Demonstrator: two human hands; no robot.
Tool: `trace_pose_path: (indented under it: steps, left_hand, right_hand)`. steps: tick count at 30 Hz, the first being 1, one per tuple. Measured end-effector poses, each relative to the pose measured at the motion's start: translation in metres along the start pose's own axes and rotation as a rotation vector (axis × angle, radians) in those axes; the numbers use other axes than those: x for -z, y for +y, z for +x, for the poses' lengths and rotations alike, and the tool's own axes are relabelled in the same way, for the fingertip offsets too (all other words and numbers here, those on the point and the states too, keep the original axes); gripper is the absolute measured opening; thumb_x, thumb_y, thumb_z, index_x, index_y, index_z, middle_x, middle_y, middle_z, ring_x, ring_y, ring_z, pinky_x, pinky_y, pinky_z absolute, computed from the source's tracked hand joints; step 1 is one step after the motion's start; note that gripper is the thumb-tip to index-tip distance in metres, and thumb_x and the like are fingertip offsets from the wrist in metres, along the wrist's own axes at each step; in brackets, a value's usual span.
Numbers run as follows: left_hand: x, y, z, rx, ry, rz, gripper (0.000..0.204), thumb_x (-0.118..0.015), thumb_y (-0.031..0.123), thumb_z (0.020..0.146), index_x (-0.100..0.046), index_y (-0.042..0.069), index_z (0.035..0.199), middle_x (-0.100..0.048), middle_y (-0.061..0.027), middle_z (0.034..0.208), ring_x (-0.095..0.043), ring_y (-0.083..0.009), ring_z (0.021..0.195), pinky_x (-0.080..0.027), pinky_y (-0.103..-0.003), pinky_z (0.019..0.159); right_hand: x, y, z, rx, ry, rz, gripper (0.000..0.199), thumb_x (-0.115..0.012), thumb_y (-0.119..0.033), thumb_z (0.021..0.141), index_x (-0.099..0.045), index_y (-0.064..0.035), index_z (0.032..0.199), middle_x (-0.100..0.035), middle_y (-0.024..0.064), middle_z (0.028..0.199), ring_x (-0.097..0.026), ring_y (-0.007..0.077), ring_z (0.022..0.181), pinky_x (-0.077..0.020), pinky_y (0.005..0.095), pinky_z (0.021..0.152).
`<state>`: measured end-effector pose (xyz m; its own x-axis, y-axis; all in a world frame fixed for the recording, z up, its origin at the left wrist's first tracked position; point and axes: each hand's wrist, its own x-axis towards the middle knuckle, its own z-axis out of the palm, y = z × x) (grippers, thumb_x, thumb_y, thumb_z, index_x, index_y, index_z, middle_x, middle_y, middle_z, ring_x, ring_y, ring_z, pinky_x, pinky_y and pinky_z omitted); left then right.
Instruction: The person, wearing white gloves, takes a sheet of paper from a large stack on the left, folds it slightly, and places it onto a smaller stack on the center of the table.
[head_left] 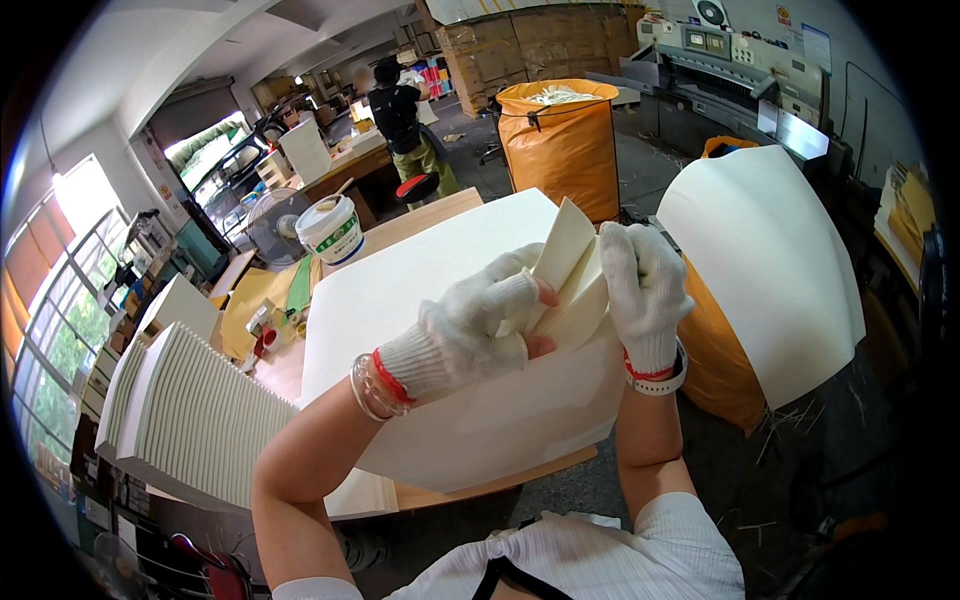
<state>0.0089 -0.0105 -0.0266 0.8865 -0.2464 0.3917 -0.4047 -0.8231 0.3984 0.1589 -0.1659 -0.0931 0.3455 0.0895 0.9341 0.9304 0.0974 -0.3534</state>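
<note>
A pile of large white paper sheets [430, 265] lies on the table before me. Its right-hand corner is bent up into curled flaps [575, 285] between my hands. My left hand [475, 315], in a white knit glove with bare fingertips, reaches across the pile and is closed on these flaps. My right hand [645, 290], gloved too, has its fingers curled in against the flaps' right edge; its fingertips are hidden, and it appears to grip the paper there.
Left of me stands a tall fanned stack of white boards [200, 420]. A white bucket [330, 230] sits at the table's far left. Beyond are an orange bin bag [560, 140] of scraps, a large white sheet [765, 260] at right, a machine [740, 80] and another person [405, 125].
</note>
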Motion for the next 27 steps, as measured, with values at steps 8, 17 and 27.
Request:
trace_pose_path:
  steps: [8,17,27]
  left_hand:
    - [-0.001,-0.007,-0.001,-0.009,0.004,-0.180,0.029,-0.066,-0.006,0.082,-0.067,0.006,0.107,-0.063,-0.0106,0.109,-0.062,-0.0249,0.095,-0.049,-0.033,0.085]
    - [-0.006,-0.002,0.000,-0.055,0.090,-0.018,0.033,-0.070,-0.005,0.080,-0.066,0.007,0.110,-0.056,-0.0181,0.136,-0.060,-0.0297,0.115,-0.050,-0.033,0.093]
    - [0.000,-0.007,0.000,0.027,-0.066,-0.032,0.037,-0.071,-0.005,0.082,-0.066,0.009,0.116,-0.060,-0.0141,0.131,-0.062,-0.0295,0.112,-0.049,-0.034,0.093]
  right_hand:
    - [-0.001,-0.003,0.003,0.159,0.054,-0.068,0.007,-0.063,0.000,0.091,-0.062,0.0058,0.087,-0.041,0.0087,0.064,-0.043,0.0234,0.056,-0.0333,0.0378,0.052]
    - [-0.001,-0.003,0.001,-0.012,0.020,0.015,0.004,-0.063,0.002,0.090,-0.063,0.0061,0.091,-0.042,0.0089,0.065,-0.043,0.0230,0.056,-0.0342,0.0369,0.052]
    - [-0.001,-0.008,0.003,-0.096,0.024,0.041,0.013,-0.064,-0.002,0.091,-0.060,0.0040,0.080,-0.041,0.0088,0.061,-0.044,0.0225,0.055,-0.0345,0.0373,0.052]
